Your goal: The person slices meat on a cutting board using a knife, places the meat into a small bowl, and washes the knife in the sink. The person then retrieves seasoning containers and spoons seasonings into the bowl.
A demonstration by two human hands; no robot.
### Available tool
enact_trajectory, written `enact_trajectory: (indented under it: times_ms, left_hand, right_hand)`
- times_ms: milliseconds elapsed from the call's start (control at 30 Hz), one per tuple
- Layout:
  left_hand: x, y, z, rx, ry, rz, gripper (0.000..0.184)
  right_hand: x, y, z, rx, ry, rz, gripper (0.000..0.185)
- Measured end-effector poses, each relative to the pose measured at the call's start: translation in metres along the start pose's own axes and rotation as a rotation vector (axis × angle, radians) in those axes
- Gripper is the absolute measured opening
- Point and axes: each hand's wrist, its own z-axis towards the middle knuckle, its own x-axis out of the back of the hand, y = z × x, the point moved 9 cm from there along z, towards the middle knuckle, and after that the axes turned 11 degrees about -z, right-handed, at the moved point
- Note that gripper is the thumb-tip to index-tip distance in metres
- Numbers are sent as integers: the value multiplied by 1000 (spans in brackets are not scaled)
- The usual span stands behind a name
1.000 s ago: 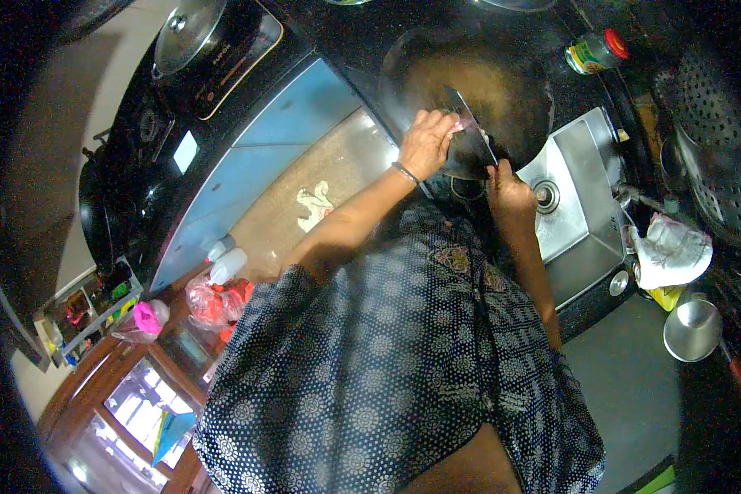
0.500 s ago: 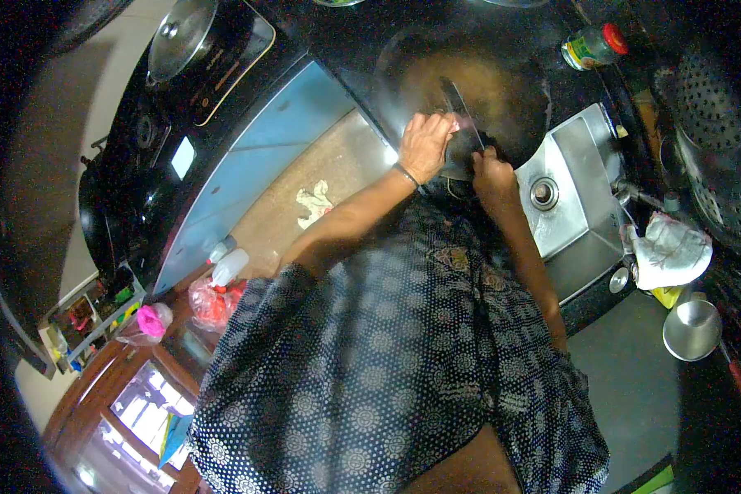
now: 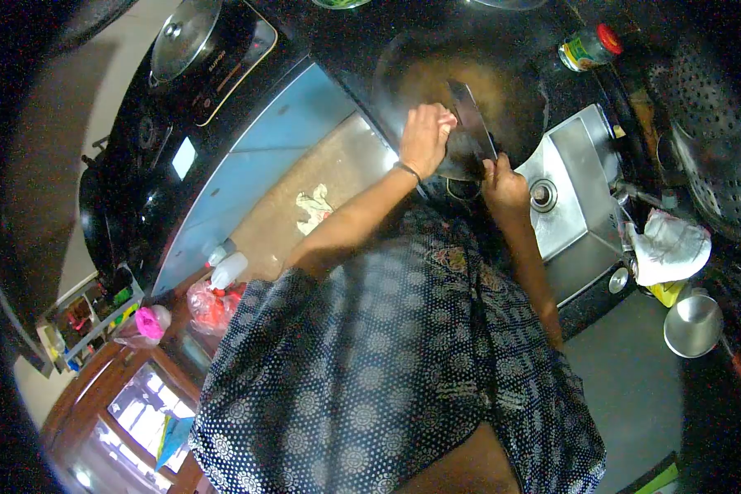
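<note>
A knife [image 3: 473, 117] with a wide dark blade is held in my right hand [image 3: 506, 188], its fingers wrapped round the handle at the near rim of a large dark round board or pan [image 3: 510, 78]. The blade points away from me over that round surface. Just left of the blade, my left hand [image 3: 424, 142] has its fingers curled and pressed together on a small pinkish piece [image 3: 448, 124], mostly hidden by the fingers. What the round thing is exactly, I cannot tell.
Right of the round surface is a steel sink [image 3: 575, 193]. A red-lidded jar [image 3: 591, 49] lies behind it. A white cloth [image 3: 672, 249] and a metal cup [image 3: 692, 326] are at the right. At the upper left is a cooker with a glass-lidded pot [image 3: 185, 39].
The knife has tilted so more of its blade face shows, and my right hand has shifted slightly right and down. My left hand has moved a little up and away from the blade.
</note>
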Motion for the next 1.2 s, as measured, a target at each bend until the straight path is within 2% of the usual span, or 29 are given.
enact_trajectory:
  times_ms: [67, 100, 200, 233, 267, 333, 400, 467, 500, 533, 600, 667, 733, 867, 967, 1200]
  left_hand:
    - [-6, -31, 5, 328, -52, -420, 30]
    - [-5, -29, 10, 330, -50, -421, 30]
    - [-26, -60, -5, 912, -156, -742, 29]
    - [-17, -49, 4, 785, -142, -763, 38]
    - [-18, -52, 5, 785, -142, -764, 38]
    - [19, -47, 24, 442, 72, -35, 48]
    - [29, -51, 20, 496, 129, -12, 55]
    - [41, -23, 25, 289, 128, 96, 54]
    - [41, -16, 24, 261, 87, 37, 44]
    - [39, -21, 22, 261, 87, 39, 44]
    - [31, -11, 23, 52, 24, -59, 34]
    - [26, -7, 20, 28, 15, -71, 33]
    - [16, -13, 14, 128, -29, -154, 33]
    - [23, -8, 11, 63, 111, -148, 31]
    - [21, -7, 14, 4, 88, -134, 28]
    - [12, -8, 10, -44, 39, -68, 25]
  right_hand:
    - [4, 5, 1, 17, 77, -25, 31]
    - [1, 10, 2, 18, 76, -27, 31]
    - [-8, 15, 11, 18, 53, 60, 33]
    - [-8, 13, 12, 40, 49, 74, 34]
    - [-9, 10, 13, 61, 44, 86, 35]
    - [-14, 9, 14, 67, 50, 79, 35]
    - [-18, 8, 14, 75, 56, 73, 35]
    - [-21, 9, 14, 80, 72, 114, 36]
    - [-21, 8, 13, 81, 70, 117, 36]
    - [-21, 8, 14, 72, 66, 92, 35]
    - [-18, 7, 13, 61, 63, 66, 35]
    - [-13, 5, 12, 55, 73, 19, 34]
    - [-9, 4, 11, 43, 67, 18, 33]
    - [-13, 7, 11, 64, 89, 7, 32]
    - [-9, 2, 7, 38, 48, -98, 32]
    - [-7, -6, 7, 75, 48, -109, 30]
